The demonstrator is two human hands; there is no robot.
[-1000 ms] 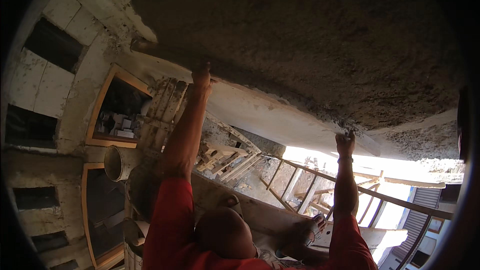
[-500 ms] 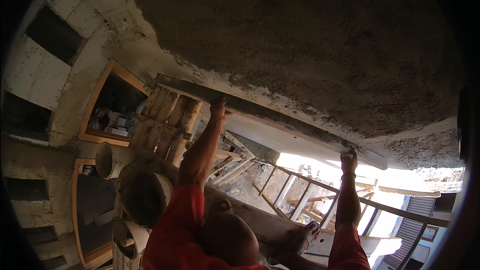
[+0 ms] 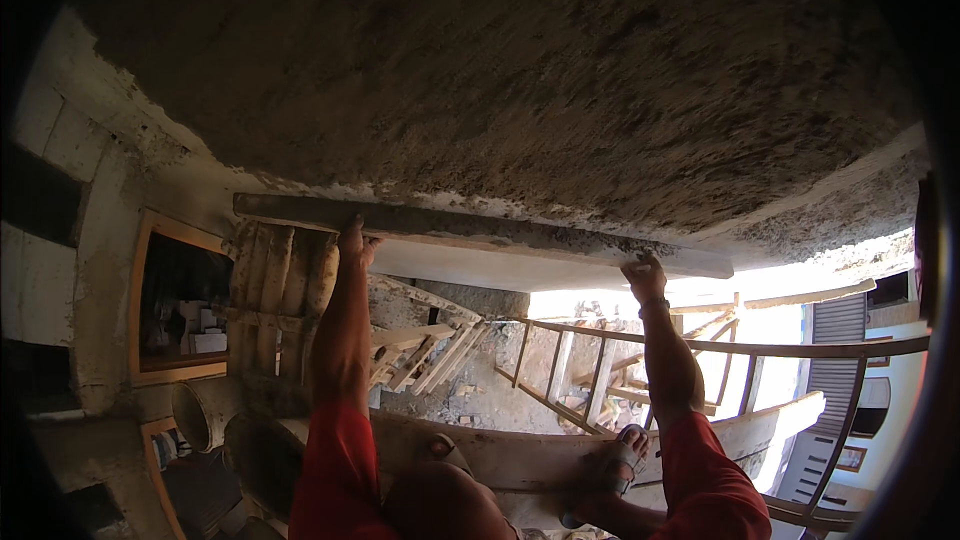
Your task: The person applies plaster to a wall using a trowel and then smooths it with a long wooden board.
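Observation:
A long, narrow straightedge board [image 3: 490, 230], grey with smears of wet mortar, spans the lower edge of a rough, dark plastered surface [image 3: 500, 90]. My left hand [image 3: 356, 242] is closed around the board's near edge, toward its left end. Toward the other end, my right hand [image 3: 645, 278] grips the same edge. Both arms are stretched out in red sleeves. More mortar clings to the board near my right hand. Its far edge lies along the plaster; whether it presses on it along its whole length I cannot tell.
Below me runs a plank [image 3: 740, 430] with my sandalled foot [image 3: 625, 455] on it. A wooden ladder-like frame [image 3: 600, 380] stands beyond. At left are buckets [image 3: 200, 412], bamboo poles [image 3: 285, 285] and a wood-framed opening [image 3: 185, 295]. Loose timber [image 3: 430, 350] lies lower down.
The view has turned, so the board now looks closer to level. Board and both hands appear further left in the picture. Both hands have kept their grip.

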